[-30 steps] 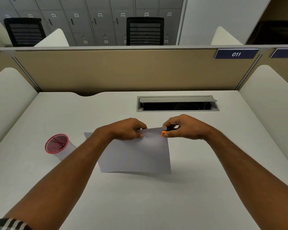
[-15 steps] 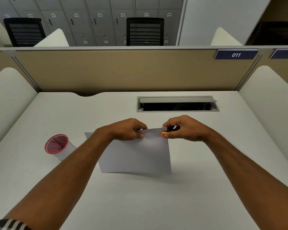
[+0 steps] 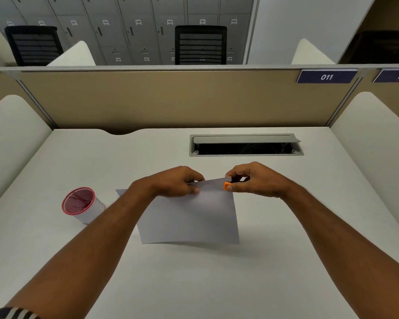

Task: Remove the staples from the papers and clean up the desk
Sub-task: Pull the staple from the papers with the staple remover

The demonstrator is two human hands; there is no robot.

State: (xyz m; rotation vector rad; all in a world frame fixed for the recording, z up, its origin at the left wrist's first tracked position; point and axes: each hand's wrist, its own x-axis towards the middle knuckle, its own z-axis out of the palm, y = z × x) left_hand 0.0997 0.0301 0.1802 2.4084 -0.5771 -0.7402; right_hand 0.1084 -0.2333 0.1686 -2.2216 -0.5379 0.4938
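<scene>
I see both hands out over the middle of the desk [image 3: 286, 226], holding the paper [image 3: 189, 217] up off the surface. My left hand [image 3: 175, 181] pinches the paper's top edge, thumb on the near face and fingers curled behind it. My right hand [image 3: 256, 180] is curled round a small tool with an orange tip [image 3: 227, 186], which sits right at the paper's top right corner; I cannot tell whether it has a staple. The sheet hangs from the two hands, its lower edge lifted and casting a shadow on the desk. Toward the left edge stands a cup [image 3: 81, 204] with a red rim, apart from the paper. Near the back edge is an open cable slot [image 3: 245, 146].
</scene>
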